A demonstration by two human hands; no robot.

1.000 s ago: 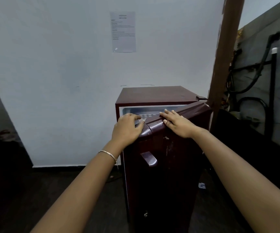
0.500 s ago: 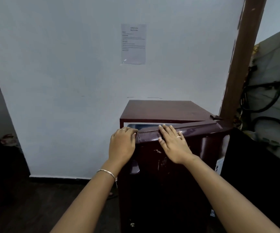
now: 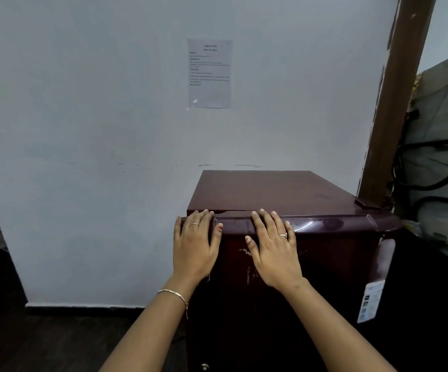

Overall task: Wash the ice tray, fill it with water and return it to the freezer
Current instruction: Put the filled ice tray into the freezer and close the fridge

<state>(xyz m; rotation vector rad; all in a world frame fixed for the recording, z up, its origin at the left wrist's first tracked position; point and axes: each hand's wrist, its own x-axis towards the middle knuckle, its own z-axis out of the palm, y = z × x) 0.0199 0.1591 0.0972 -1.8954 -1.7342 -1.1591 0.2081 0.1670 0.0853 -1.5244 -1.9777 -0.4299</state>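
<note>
**Both hands flat on the shut fridge door**

A pale wall with a taped paper notice (image 3: 210, 73) backs a small maroon fridge (image 3: 271, 191) standing on a dark floor, with a wooden post (image 3: 394, 98) at its right rear corner. The fridge door (image 3: 324, 264) looks shut, its top edge running left to right. The left hand (image 3: 194, 248) lies open, fingers spread, on the door's top left corner; the right hand (image 3: 273, 251) presses flat, empty, just beside it. The ice tray is not visible, presumably inside.
</note>
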